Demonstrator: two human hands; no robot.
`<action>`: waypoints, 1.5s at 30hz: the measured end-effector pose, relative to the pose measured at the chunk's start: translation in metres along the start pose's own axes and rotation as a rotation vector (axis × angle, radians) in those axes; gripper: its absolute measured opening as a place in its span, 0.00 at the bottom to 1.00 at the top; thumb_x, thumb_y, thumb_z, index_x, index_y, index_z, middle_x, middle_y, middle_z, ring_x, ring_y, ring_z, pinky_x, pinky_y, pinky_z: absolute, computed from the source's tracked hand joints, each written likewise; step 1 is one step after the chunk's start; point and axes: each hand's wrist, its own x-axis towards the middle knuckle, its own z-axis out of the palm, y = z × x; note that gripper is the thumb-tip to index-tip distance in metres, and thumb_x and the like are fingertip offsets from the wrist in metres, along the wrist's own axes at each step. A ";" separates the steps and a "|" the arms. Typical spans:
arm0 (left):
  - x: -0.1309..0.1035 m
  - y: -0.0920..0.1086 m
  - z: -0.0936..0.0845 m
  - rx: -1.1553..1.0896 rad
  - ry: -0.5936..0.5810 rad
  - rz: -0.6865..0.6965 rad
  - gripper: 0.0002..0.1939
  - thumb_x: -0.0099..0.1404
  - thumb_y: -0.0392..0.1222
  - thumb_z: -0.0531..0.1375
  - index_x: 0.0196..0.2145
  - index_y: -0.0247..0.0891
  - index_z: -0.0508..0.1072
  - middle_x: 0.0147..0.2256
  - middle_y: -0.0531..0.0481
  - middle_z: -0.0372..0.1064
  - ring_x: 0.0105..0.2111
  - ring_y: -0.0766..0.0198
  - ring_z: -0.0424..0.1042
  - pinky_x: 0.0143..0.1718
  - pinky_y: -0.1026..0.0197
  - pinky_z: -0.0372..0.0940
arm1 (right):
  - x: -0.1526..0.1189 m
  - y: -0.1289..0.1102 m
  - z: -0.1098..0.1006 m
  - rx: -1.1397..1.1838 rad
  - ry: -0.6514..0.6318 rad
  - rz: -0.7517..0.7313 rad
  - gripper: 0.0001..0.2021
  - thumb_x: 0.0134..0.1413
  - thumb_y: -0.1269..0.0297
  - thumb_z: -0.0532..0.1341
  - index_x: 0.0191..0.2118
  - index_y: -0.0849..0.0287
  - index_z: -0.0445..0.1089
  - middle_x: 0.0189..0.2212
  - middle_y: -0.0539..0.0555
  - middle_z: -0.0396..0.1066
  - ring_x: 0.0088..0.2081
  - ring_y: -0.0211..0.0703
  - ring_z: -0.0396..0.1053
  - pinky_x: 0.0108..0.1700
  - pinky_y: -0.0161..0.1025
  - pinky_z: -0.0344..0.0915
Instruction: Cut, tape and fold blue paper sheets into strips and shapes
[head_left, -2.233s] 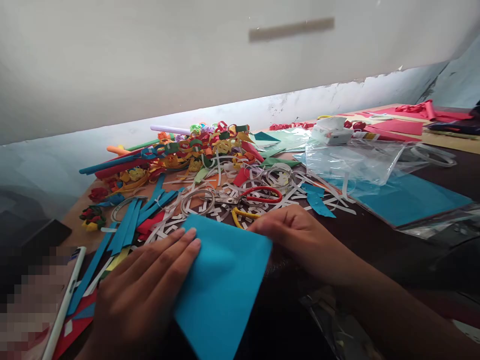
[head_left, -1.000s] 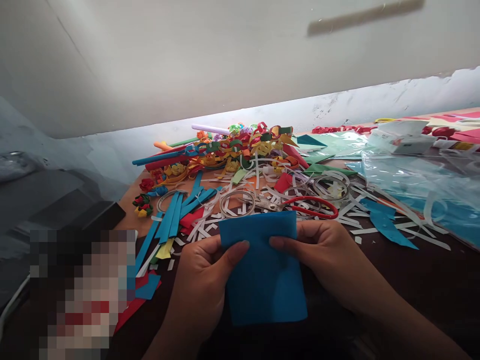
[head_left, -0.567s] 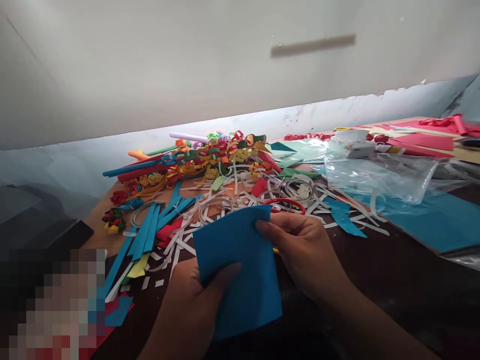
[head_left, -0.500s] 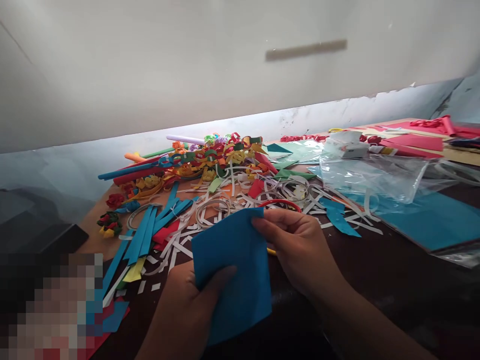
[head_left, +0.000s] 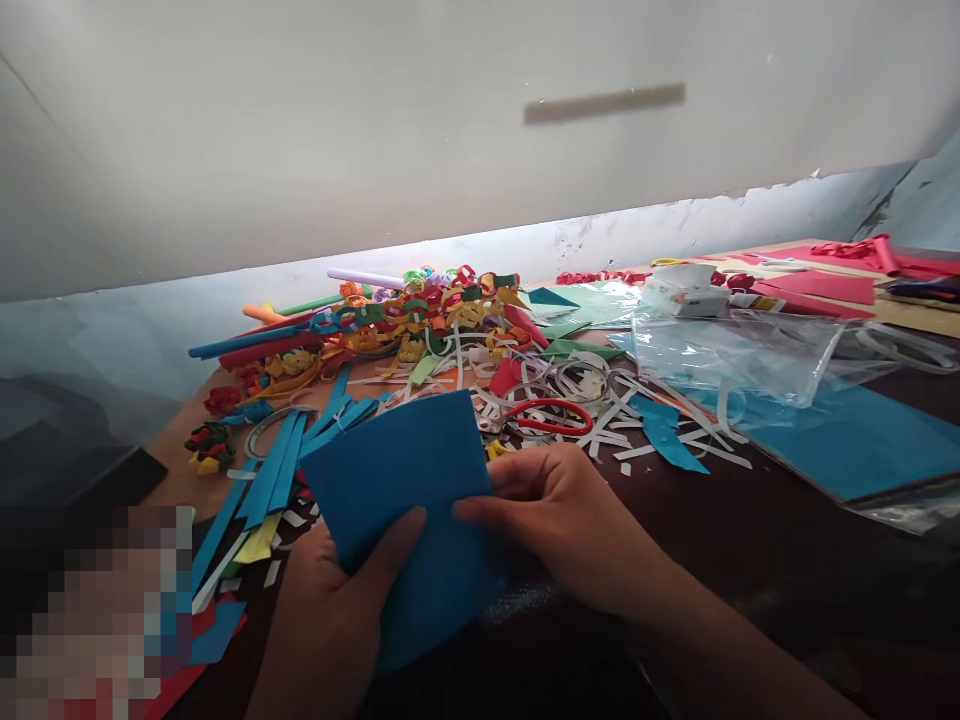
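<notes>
A blue sheet of paper (head_left: 405,470), upright and tilted a little, is held in front of me between both hands. My left hand (head_left: 337,600) is closed on its lower left side, thumb on the near face and the other fingers behind. At the right edge, my right hand (head_left: 551,510) pinches the paper between thumb and fingers. Behind the paper lie red-handled scissors (head_left: 551,416) among white paper strips (head_left: 611,420). Blue paper strips (head_left: 277,475) are partly covered by the sheet on the left.
Paper chains and flowers (head_left: 405,315) are heaped at the back. Larger blue sheets (head_left: 855,440) and a clear plastic sleeve (head_left: 742,350) lie to the right. A black object (head_left: 97,475) stands at the left, near a blurred patch. A pale sloping surface (head_left: 375,130) hangs over the table.
The blue paper has moved left and slightly up with my left hand. My right hand has slid from its top right corner down the right edge. The red scissor handles are now uncovered.
</notes>
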 end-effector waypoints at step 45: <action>-0.005 0.000 0.010 0.031 0.132 0.070 0.22 0.51 0.61 0.72 0.27 0.41 0.73 0.13 0.57 0.63 0.11 0.64 0.63 0.13 0.63 0.58 | 0.012 -0.013 -0.008 -0.293 -0.058 -0.046 0.22 0.44 0.44 0.74 0.24 0.61 0.75 0.21 0.48 0.71 0.23 0.35 0.65 0.26 0.33 0.64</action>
